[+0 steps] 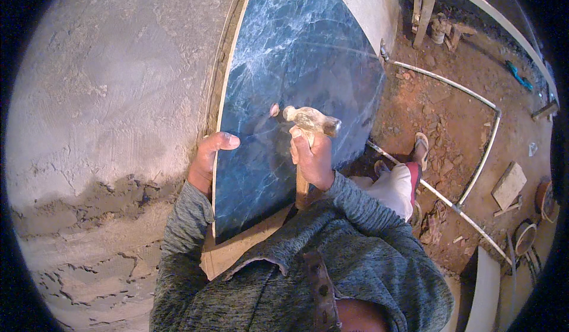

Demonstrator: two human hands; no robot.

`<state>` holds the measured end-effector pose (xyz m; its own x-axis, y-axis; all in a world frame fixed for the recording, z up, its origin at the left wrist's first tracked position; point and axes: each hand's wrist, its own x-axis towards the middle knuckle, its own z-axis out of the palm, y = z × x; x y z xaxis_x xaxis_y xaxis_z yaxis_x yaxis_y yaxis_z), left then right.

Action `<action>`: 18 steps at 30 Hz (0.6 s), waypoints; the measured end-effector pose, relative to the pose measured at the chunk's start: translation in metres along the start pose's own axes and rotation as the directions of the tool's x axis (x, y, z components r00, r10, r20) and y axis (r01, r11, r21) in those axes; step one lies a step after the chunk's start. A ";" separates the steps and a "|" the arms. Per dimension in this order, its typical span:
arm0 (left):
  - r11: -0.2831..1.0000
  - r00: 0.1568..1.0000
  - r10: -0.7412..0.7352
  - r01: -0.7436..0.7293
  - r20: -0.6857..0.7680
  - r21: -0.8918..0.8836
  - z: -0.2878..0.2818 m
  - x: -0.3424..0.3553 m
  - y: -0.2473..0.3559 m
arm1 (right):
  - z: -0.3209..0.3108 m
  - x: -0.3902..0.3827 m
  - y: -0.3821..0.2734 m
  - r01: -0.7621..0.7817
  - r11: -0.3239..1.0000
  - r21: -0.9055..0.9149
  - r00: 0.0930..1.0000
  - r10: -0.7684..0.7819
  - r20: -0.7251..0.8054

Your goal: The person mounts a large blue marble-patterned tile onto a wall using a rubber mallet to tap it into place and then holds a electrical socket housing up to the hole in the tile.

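A large, glossy blue tile with white marble-like veins stands in front of me. Its pale left edge runs beside a rough cement wall. My left hand is closed on that edge, the thumb lying over the shiny face and the other fingers hidden beyond the rim. In front of the tile, my right hand is wrapped round the wooden handle of a hammer. The hammer's worn metal head has a rounded knob at its left end and a darker end at the right. Whether the head touches the tile, I cannot tell.
Wet-looking mortar covers the cement wall at the left. White pipes cross the reddish dirt floor at the right. A broken slab, round pans and a wooden frame lie or stand farther right. Sandalled feet show beside me.
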<state>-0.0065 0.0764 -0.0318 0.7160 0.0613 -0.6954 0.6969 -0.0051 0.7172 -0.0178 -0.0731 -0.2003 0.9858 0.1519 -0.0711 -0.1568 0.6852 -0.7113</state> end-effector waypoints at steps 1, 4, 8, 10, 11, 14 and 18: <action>1.000 1.000 0.003 -0.003 0.003 -0.001 0.001 0.000 0.000 | 0.000 0.000 0.004 0.000 1.000 -0.018 1.000 0.000 -0.007; 1.000 1.000 0.006 -0.006 0.007 -0.006 0.003 0.001 0.002 | 0.001 0.002 0.009 0.002 0.999 -0.053 1.000 -0.001 0.011; 1.000 1.000 0.012 -0.012 0.008 -0.012 0.002 0.000 0.002 | 0.001 0.000 0.002 0.022 0.999 -0.039 1.000 -0.023 -0.019; 1.000 1.000 0.010 -0.010 0.013 -0.019 0.004 0.000 0.001 | 0.002 0.001 0.006 0.011 1.000 -0.024 1.000 -0.011 -0.003; 1.000 1.000 0.011 -0.011 0.014 -0.020 0.004 0.001 0.002 | 0.001 0.001 0.007 -0.001 1.000 -0.022 1.000 0.001 0.009; 1.000 1.000 0.016 -0.016 0.016 -0.025 0.004 0.002 0.001 | 0.001 0.000 0.003 -0.044 0.999 -0.030 0.998 0.045 0.035; 0.997 0.999 0.035 -0.033 0.029 -0.063 0.006 0.001 0.002 | 0.002 -0.003 -0.003 0.012 0.999 -0.040 1.000 -0.013 -0.016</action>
<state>-0.0039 0.0703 -0.0312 0.7409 0.0323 -0.6708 0.6688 0.0554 0.7414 -0.0204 -0.0744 -0.1964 0.9885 0.1321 -0.0732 -0.1426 0.6581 -0.7393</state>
